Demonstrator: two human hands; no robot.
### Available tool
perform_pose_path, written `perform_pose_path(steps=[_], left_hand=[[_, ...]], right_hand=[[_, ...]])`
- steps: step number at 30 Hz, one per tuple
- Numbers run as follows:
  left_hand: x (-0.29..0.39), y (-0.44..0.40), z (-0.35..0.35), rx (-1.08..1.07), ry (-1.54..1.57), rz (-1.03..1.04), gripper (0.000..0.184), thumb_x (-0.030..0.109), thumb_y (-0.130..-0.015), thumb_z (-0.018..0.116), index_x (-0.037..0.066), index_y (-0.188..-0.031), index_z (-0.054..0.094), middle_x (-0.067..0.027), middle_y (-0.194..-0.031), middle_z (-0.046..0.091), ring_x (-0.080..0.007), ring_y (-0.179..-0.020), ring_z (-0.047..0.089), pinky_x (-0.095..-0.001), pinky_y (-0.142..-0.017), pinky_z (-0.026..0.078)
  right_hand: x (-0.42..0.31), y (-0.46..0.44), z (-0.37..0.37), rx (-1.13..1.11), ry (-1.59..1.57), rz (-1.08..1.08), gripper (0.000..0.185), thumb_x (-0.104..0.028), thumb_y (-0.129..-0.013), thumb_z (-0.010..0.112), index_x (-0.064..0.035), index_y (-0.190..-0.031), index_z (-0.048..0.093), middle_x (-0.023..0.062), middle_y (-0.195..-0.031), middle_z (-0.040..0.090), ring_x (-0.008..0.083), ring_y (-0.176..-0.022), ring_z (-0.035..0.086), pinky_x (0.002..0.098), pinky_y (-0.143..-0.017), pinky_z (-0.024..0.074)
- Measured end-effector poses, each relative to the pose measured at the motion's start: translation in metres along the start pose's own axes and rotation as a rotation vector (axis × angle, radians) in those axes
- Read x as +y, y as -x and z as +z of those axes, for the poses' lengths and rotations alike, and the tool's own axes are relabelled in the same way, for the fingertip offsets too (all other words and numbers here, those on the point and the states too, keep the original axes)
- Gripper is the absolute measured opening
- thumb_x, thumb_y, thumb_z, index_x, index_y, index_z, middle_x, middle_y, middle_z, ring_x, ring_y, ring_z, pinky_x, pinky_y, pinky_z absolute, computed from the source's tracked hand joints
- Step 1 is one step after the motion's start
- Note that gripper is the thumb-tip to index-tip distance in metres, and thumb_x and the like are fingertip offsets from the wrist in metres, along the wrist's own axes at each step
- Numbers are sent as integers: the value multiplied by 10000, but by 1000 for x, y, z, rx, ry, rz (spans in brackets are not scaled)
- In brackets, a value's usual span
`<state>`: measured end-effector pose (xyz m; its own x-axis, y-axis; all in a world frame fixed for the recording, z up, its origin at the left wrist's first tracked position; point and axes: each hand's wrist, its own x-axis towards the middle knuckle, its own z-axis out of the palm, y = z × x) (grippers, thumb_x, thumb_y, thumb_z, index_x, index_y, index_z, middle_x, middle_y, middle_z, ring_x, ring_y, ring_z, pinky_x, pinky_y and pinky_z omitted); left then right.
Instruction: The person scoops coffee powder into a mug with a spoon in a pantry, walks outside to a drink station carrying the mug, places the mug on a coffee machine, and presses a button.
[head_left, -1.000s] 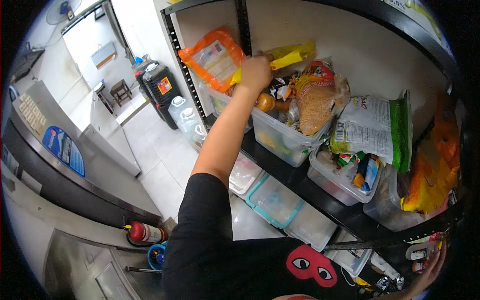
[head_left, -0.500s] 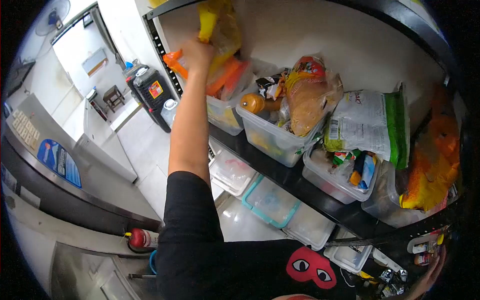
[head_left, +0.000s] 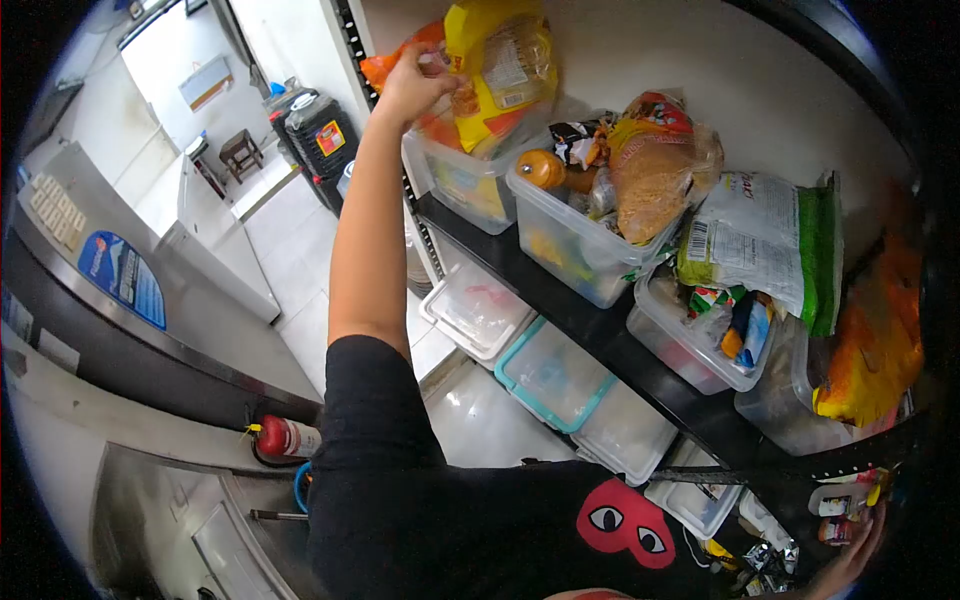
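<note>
My left hand (head_left: 412, 88) reaches up to the far-left end of the shelf. Its thumb and bent fingers close on the left edge of a yellow plastic bag (head_left: 478, 75) with a clear window and a white label. This bag stands upright in a clear plastic bin (head_left: 462, 190), against an orange bag (head_left: 385, 68) partly behind my hand. At the lower right edge, my right hand (head_left: 862, 555) is partly cut off and dim, with fingers stretched out beside small jars (head_left: 838, 515); nothing shows in it.
Along the black shelf (head_left: 560, 270) stand a bin of packets (head_left: 570, 250), a green-white bag (head_left: 755, 245) over another bin, and an orange-yellow bag (head_left: 875, 340). Lidded boxes (head_left: 555, 375) sit below. Black jugs (head_left: 322, 140) and a fire extinguisher (head_left: 285, 438) are at left.
The yellow bag has come down into the bin, its window and label now facing me. My left hand has moved to its left edge. The whole view has shifted slightly.
</note>
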<state>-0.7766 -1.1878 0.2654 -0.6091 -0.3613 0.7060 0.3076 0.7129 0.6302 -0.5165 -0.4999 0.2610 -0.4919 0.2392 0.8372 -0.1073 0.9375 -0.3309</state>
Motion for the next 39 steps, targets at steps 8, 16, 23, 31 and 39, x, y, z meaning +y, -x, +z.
perform_pose_path(steps=[8, 16, 23, 31, 39], left_hand=[[43, 62, -23, -621, 57, -18, 301, 80, -659, 727, 25, -911, 572, 9, -764, 583, -86, -710, 542, -226, -694, 455], [184, 143, 94, -315, -35, 633, 869, 229, -565, 787, 150, -1302, 334, -189, -1280, 369, -297, -1063, 493, -389, -874, 424], [187, 99, 166, -430, -316, 417, 616, 184, -627, 695, 181, -1185, 433, -233, -1047, 544, -382, -879, 578, -447, -732, 484], [152, 31, 143, -177, -271, 363, 302, 192, -723, 639, 119, -1009, 573, -168, -911, 623, -358, -852, 590, -429, -735, 472], [75, -27, 118, -3, 37, 291, 229, 122, -659, 700, 76, -847, 577, -111, -784, 617, -222, -759, 595, -311, -698, 452]], right_hand=[[51, -7, 4, -130, -194, 186, 385, -293, -914, 436, -13, -1172, 491, 136, -1177, 492, 229, -1078, 473, 338, -922, 371], [30, -2, 15, -138, -141, 212, 410, -288, -930, 410, -33, -1247, 455, 122, -1239, 485, 210, -1114, 484, 335, -940, 379], [50, 1, 9, -143, -174, 123, 388, -255, -938, 391, -34, -1253, 445, 110, -1249, 477, 202, -1091, 502, 325, -930, 392], [69, 21, -18, -106, -86, 260, 388, -266, -943, 370, -32, -1240, 457, 103, -1241, 485, 200, -1098, 496, 333, -948, 372], [87, 23, -22, -61, -5, 307, 384, -251, -938, 380, -26, -1238, 461, 111, -1229, 491, 184, -1099, 495, 332, -958, 354]])
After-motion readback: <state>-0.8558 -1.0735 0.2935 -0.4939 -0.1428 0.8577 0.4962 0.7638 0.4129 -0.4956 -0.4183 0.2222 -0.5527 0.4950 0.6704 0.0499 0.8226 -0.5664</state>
